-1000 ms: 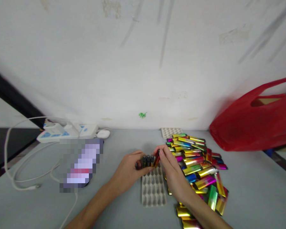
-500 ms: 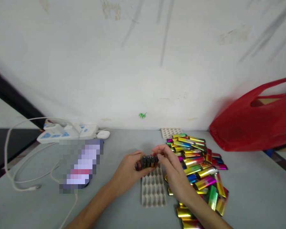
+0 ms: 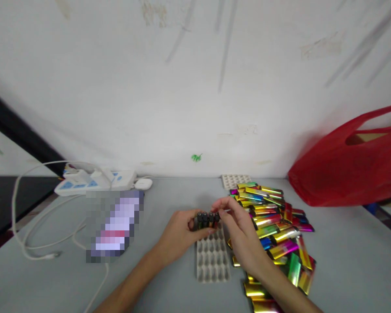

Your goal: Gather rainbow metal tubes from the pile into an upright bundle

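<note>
My left hand (image 3: 176, 232) grips a row of several dark, upright lighters (image 3: 207, 218) at the far end of a pale grid tray (image 3: 212, 263) lying on the grey table (image 3: 169, 204). My right hand (image 3: 239, 226) is at the right end of that row, thumb and fingers pinched on the last lighter. Just to its right lies a heap of shiny gold, pink and green lighters (image 3: 273, 230), partly hidden under my right forearm.
A second grid tray (image 3: 233, 179) lies at the back by the wall. A red plastic bag (image 3: 348, 167) sits at the right. At the left are a white power strip (image 3: 94, 180), looping white cables (image 3: 35, 226), a small white device (image 3: 143, 183) and a blurred-out flat object (image 3: 114, 226).
My right hand brought a reddish lighter upright into the right end of the row and stays pinched there. The left hand kept its grip; the view shifted slightly.
</note>
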`<state>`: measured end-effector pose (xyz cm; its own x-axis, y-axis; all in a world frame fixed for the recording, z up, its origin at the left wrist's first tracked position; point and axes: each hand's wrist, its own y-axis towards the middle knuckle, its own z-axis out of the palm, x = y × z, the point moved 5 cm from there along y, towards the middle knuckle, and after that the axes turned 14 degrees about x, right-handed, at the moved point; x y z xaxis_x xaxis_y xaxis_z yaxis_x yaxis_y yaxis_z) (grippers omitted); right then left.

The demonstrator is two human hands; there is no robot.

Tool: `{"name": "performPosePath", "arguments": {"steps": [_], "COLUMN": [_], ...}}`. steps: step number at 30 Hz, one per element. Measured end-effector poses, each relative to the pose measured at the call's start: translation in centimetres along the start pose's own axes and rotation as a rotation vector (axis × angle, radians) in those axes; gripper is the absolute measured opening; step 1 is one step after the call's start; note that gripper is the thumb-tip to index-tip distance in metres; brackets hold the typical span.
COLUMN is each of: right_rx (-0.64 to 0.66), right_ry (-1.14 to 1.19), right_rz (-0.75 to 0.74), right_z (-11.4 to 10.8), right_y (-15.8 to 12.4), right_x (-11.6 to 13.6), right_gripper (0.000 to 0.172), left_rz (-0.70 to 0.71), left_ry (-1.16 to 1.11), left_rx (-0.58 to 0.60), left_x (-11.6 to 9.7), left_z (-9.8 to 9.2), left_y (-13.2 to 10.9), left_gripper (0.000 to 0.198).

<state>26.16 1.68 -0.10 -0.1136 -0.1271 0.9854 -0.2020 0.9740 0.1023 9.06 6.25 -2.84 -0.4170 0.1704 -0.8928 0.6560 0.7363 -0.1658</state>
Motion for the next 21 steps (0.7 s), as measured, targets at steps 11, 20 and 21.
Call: {"name": "performPosePath", "arguments": {"steps": [11,20,21], "right_rx": [-0.019,0.249,0.320], "right_ry": [-0.066,-0.638,-0.658], "right_rz": [0.000,-0.019,0.003], "right_z": [-1.6,-6.3,-6.6], "right_y": [0.6,1.1,0.9], "right_x": [0.6,2.2,2.1], "right_gripper": [0.022,0.018,0.015], "left_rz": [-0.008,-0.030,-0.034], "left_ry": [0.051,0.058,0.056], "left_rx": [0.008,0.005,0.005], "left_x": [-0.3,-0.1,0.0], "left_z": [-0.2,-0.2,-0.2], "left_y": [0.0,0.0,0.0], "left_gripper": [0.038,0.036,0.037]}}
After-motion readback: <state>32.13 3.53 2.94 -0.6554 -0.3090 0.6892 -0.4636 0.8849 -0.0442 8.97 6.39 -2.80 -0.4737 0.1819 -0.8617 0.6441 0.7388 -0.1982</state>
